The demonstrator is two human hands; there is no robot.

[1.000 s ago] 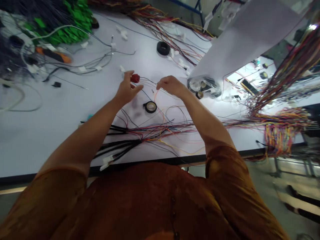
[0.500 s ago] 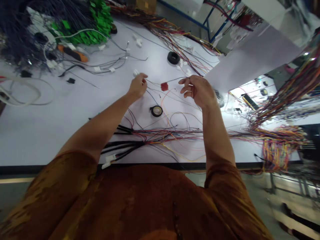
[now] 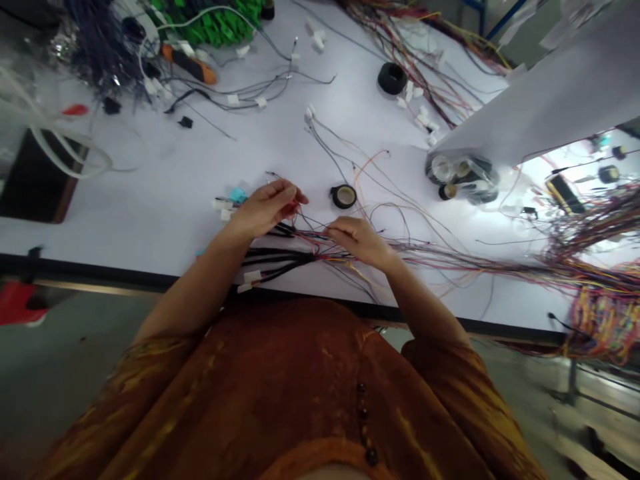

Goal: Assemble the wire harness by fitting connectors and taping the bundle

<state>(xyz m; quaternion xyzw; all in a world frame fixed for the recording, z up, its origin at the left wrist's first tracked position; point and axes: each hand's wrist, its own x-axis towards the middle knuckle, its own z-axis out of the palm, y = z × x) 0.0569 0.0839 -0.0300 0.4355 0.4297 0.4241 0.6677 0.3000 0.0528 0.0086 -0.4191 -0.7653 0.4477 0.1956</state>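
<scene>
My left hand (image 3: 265, 210) hovers over the near part of the white table (image 3: 150, 193). Its fingers are pinched together, and a small red connector (image 3: 296, 205) shows at the fingertips. My right hand (image 3: 357, 240) is just to its right, with fingers curled on thin wires of the multicoloured wire bundle (image 3: 450, 257) that runs off to the right. Below both hands lie the black sleeved branches of the harness (image 3: 273, 259), with white tags at their ends. A small black tape roll (image 3: 343, 196) sits just beyond the hands.
A teal connector (image 3: 237, 195) lies left of my left hand. Farther back are a larger black roll (image 3: 392, 78), white connectors (image 3: 311, 113), an orange-handled tool (image 3: 193, 65) and green parts (image 3: 220, 13). A clear bag of rolls (image 3: 463, 175) and a tilted white sheet (image 3: 550, 100) sit right.
Both hands have come back from the middle of the table to the near edge, onto the wire bundle. The red connector, hanging between them before, is now at my left fingertips. The view dipped.
</scene>
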